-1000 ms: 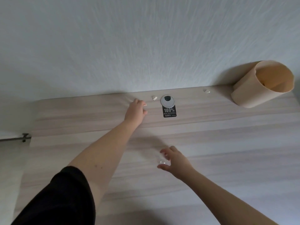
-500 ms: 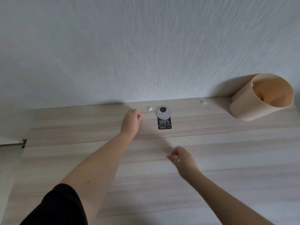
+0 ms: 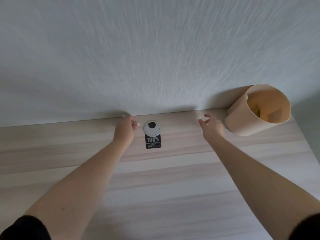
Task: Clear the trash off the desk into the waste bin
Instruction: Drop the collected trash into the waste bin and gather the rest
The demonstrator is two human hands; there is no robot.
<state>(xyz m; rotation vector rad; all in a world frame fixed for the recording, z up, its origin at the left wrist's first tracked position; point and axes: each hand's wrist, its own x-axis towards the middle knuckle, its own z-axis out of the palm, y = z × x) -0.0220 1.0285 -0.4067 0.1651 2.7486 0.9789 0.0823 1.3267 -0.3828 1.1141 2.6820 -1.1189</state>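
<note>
My left hand point(image 3: 123, 131) reaches to the back of the desk point(image 3: 155, 179), fingers curled, its fingertips closing on a small white scrap point(image 3: 137, 124) just left of the round cable cover. My right hand point(image 3: 212, 126) is further right, thumb and fingers spread, with another small white scrap point(image 3: 200, 117) lying between thumb and forefinger near the wall. The beige waste bin point(image 3: 242, 122) stands on the desk at the back right, a hand's width right of my right hand. Crumpled brownish bits lie inside it. Whether either palm hides more scraps is not visible.
A grey round cable cover point(image 3: 152, 129) with a black "100%" label point(image 3: 153, 142) sits between my hands. The white textured wall point(image 3: 155, 58) rises directly behind the desk. The desk's right edge point(image 3: 310, 153) runs just past the bin.
My right hand pinched a small bit off the middle of the desk, then moved far back and right toward the bin, fingers spreading. My left hand closed into a fist and shifted right to the scrap by the cover.
</note>
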